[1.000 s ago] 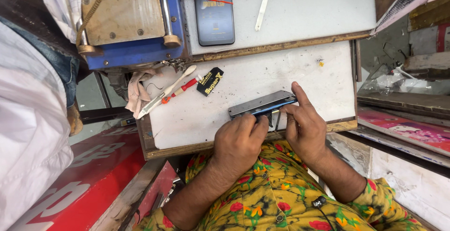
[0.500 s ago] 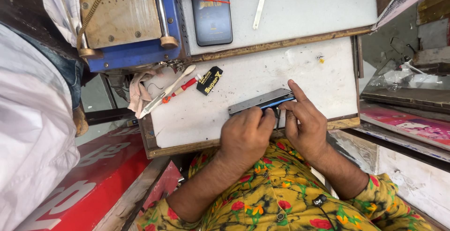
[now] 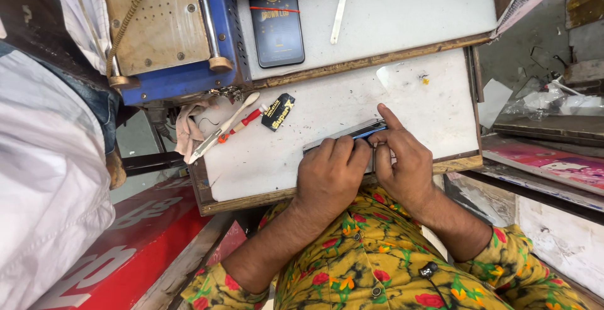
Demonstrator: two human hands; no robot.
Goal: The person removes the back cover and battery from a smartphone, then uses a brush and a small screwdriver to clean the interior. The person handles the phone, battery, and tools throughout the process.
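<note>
Phone (image 3: 345,135) — a slim slab with a grey edge and a blue streak along its side — stands tilted on its long edge on the white bench (image 3: 402,90), near the front lip, held between both hands. The left hand (image 3: 330,174) curls its fingers over the near edge and clamps the phone, its grip pressed onto the body. The right hand (image 3: 406,162) pinches the right end, forefinger stretched along the top edge; whether a small tool sits under those fingertips cannot be told.

Judging by how things lie, the work seems to be in its middle: the phone looks whole, with no panel or screen lying loose beside it, so any opening or parting appears not yet done.

Left of the hands lie a pale toothbrush (image 3: 223,127), a red-handled tool (image 3: 242,123) and a small black sachet (image 3: 278,112) — all apart from the phone. Farther back rest another dark phone (image 3: 275,23) and a blue machine (image 3: 173,33) with a perforated plate.
</note>
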